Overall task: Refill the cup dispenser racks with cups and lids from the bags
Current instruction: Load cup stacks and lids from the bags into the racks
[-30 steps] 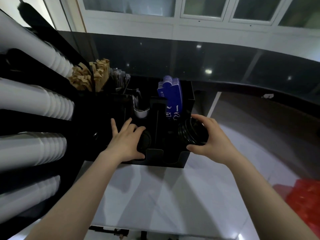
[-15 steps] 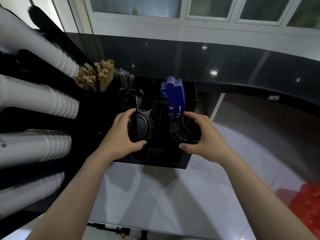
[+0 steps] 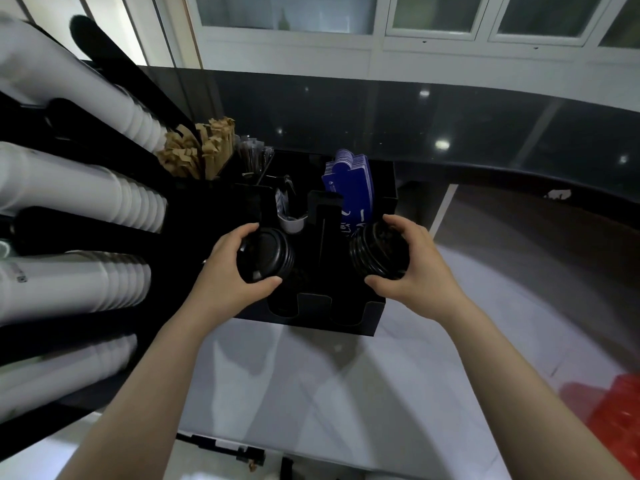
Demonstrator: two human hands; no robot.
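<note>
Both my hands grasp a short stack of black lids, one stack in each. My left hand [image 3: 231,271] curls around the left stack of lids [image 3: 266,255], with the thumb under its near edge and the fingers over the far edge. My right hand [image 3: 414,268] holds the right stack of lids [image 3: 379,252] in the same way, thumb below and fingers on top. I see both stacks lying on their side, just above the front slots of the black organizer [image 3: 322,306], and I cannot tell if they touch it. This organizer stands on the pale counter [image 3: 311,393], and its two front slots have rounded cut-outs in the front wall. Behind the right stack, a pack of blue sleeves [image 3: 349,188] stands upright in a back compartment. Behind the left stack, I see something white [image 3: 291,220] in another compartment, but it is too small for me to name. Further to the left, brown paper packets [image 3: 197,147] stand in a holder. On my far left, the black rack [image 3: 86,223] carries long rows of white cups [image 3: 79,188], lying horizontally one row above the other. At the lower right corner there is something red [image 3: 609,417], blurred. A dark glossy ledge [image 3: 450,126] runs behind the organizer.
</note>
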